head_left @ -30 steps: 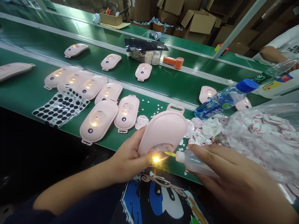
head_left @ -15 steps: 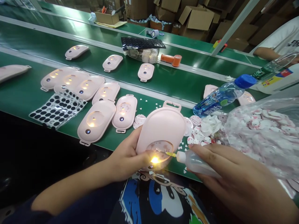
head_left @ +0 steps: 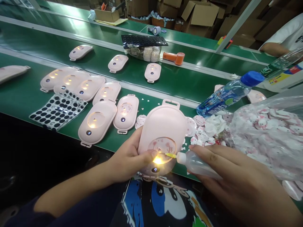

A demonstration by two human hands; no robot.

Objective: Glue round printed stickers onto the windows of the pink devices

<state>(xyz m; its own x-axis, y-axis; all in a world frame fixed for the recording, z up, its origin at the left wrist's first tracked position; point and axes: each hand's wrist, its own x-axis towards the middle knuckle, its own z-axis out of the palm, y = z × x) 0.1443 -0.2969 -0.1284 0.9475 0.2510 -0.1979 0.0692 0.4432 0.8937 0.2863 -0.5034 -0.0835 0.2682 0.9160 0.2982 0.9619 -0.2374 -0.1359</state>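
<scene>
Workshop line: cardboard cartons (head_left: 200, 14) are stacked along the top of the frame, behind green conveyor belts (head_left: 180, 85) running diagonally across the view. Held piece: a pale pink plastic case (head_left: 161, 135), tab end pointing away from the wearer, raised over the near belt edge at lower centre. A round printed disc (head_left: 163, 148) lies in the circular recess near its lower end, and a small lamp (head_left: 157, 160) glows yellow there. The left hand (head_left: 129, 159) is closed around the case from below, its thumb (head_left: 146, 156) lying across the disc's lower left edge. The right hand (head_left: 236, 176) is curled firmly around a translucent squeeze bottle (head_left: 197, 164). Its yellow nozzle (head_left: 170, 155) points at the disc's right rim, either touching it or just beside it; I cannot tell which. No liquid is visible at the tip. Step in hand, as judged: nozzle work at the disc's rim. Just left of the hands, more pink cases (head_left: 97, 123) lie on the belt. To the right are loose printed discs (head_left: 200, 120) and a clear plastic bag (head_left: 267, 135) full of similar discs. Beyond them lies a blue-capped water bottle (head_left: 224, 94). Sheets of black dots (head_left: 58, 112) lie at left. At upper right, a co-worker's forearm (head_left: 273, 49) rests near the far belt.
</scene>
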